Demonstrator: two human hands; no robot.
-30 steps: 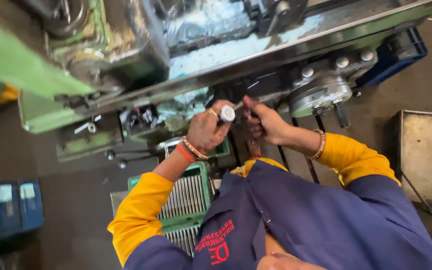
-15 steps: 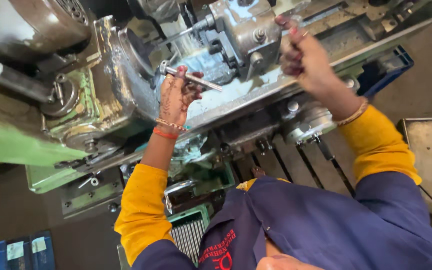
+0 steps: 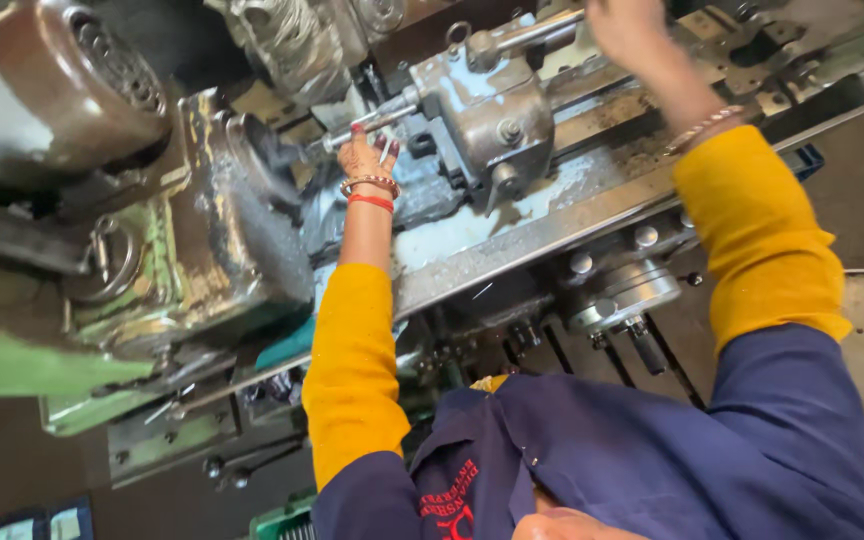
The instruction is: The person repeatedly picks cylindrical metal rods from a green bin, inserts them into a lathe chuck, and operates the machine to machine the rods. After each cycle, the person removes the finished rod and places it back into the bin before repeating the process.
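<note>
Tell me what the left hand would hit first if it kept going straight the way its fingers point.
Probably nothing new: the left hand already sits on the metal rod. Straight beyond lies the lathe's shiny chuck area, though depth is unclear.

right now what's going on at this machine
A person in a blue apron over yellow sleeves leans over a worn green metal lathe. The left hand holds a slim metal rod by the grey tool block. The right hand reaches up to a lever at the frame's top edge.
</note>
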